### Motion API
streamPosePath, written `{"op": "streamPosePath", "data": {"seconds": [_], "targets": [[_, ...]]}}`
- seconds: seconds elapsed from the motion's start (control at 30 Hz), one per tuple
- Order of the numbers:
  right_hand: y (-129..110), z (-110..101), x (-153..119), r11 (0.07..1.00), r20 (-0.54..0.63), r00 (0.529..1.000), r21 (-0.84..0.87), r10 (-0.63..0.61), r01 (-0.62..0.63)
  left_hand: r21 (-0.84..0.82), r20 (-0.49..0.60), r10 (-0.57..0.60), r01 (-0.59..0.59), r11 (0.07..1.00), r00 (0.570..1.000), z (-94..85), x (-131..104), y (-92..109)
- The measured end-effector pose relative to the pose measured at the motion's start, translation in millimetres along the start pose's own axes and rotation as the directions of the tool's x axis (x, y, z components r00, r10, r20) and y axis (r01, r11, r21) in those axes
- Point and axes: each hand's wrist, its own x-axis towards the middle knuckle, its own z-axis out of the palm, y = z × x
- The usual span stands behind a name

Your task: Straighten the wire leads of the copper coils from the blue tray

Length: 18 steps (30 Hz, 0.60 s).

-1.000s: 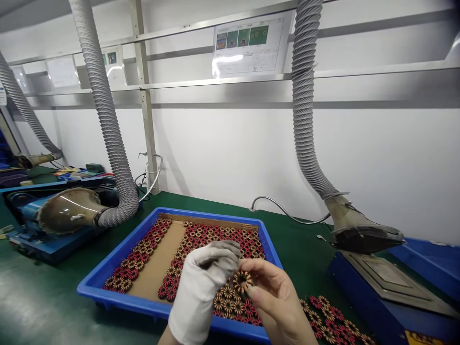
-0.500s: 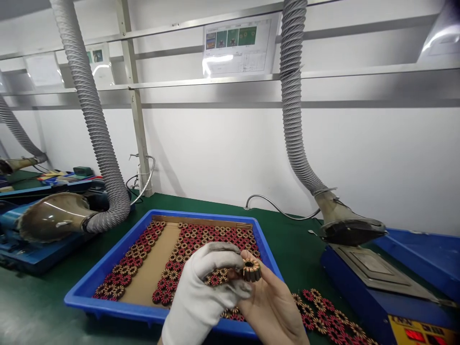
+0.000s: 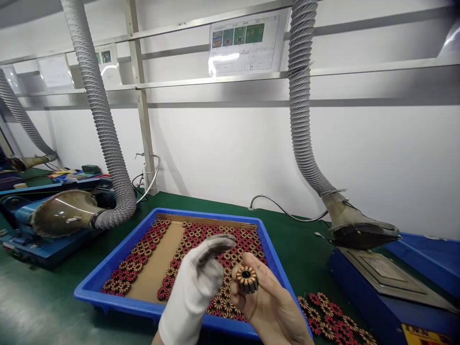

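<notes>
A small copper-wound motor stator (image 3: 247, 280) with a dark toothed rim is gripped between the thumb and fingers of my bare right hand (image 3: 268, 297). My left hand (image 3: 201, 273), in a white glove smudged dark at the fingers, is apart from the stator, its fingers curved and spread from the thumb with nothing between them. Both hands are over the near part of a blue tray (image 3: 120, 309). Rows of red and copper-coloured stators (image 3: 212, 239) lie in it on brown cardboard (image 3: 153, 273), with a bare strip between two groups.
More stators (image 3: 334, 318) lie on the green table right of the tray. Beyond them sits a blue machine with a metal plate (image 3: 384, 273) beneath an extraction hood (image 3: 359, 227). Another hood (image 3: 64, 213) on a grey hose is at left. A blue bin (image 3: 427, 256) stands far right.
My gloved left hand has let go of the stator and drawn away to the left. The right hand keeps the stator, now tilted with its face towards me. The view has shifted slightly.
</notes>
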Motion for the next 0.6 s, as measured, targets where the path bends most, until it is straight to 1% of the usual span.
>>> {"op": "streamPosePath", "data": {"seconds": [0.03,0.07,0.1,0.13,0.2,0.23,0.3,0.37,0.4,0.43,0.53,0.6], "targets": [[0.5,0.8,0.8,1.0,-0.002,1.0,-0.014,-0.01,0.01,0.095,0.081,-0.015,0.007,0.995,0.997,0.1,0.1,1.8],[1.2,1.9,1.6,0.999,-0.008,1.0,-0.026,-0.019,0.019,0.158,0.138,-0.05,0.028,0.987,0.989,1.4,-0.1,3.2],[2.1,3.1,2.3,0.999,-0.015,1.0,-0.04,-0.024,0.024,0.174,0.159,-0.091,0.063,0.983,0.983,3.5,-0.3,3.9],[2.9,4.3,2.7,0.998,-0.018,0.999,-0.062,-0.031,0.03,0.142,0.146,-0.128,0.107,0.984,0.981,6.1,-0.6,3.9],[4.4,5.4,3.1,0.996,-0.033,0.999,-0.088,-0.029,0.026,-0.012,0.044,-0.154,0.154,0.988,0.987,9.8,-1.3,2.1],[4.8,5.4,3.1,0.996,-0.038,0.999,-0.087,-0.028,0.024,-0.088,-0.021,-0.146,0.143,0.986,0.989,10.0,-1.6,1.1],[5.2,4.2,2.9,0.998,-0.034,0.999,-0.063,-0.029,0.026,-0.181,-0.119,-0.098,0.075,0.981,0.988,6.7,-2.1,0.7],[4.8,2.9,2.7,0.999,-0.031,0.999,-0.045,-0.032,0.031,-0.201,-0.18,-0.063,0.026,0.979,0.982,0.8,-2.0,3.3],[4.4,2.5,2.6,0.998,-0.037,0.999,-0.045,-0.036,0.035,-0.166,-0.174,-0.069,0.039,0.985,0.982,-1.9,-1.8,5.4],[4.1,2.5,2.5,0.998,-0.047,0.998,-0.046,-0.044,0.042,-0.102,-0.145,-0.09,0.075,0.992,0.985,-3.8,-1.4,7.6],[3.4,4.1,2.5,0.996,-0.055,0.995,-0.042,-0.087,0.085,0.143,0.011,-0.194,0.19,0.971,0.981,-3.6,-0.8,12.4],[3.5,5.7,2.9,0.993,-0.041,0.993,-0.048,-0.109,0.107,0.191,0.061,-0.215,0.2,0.961,0.975,-0.7,-1.5,13.3]]}}
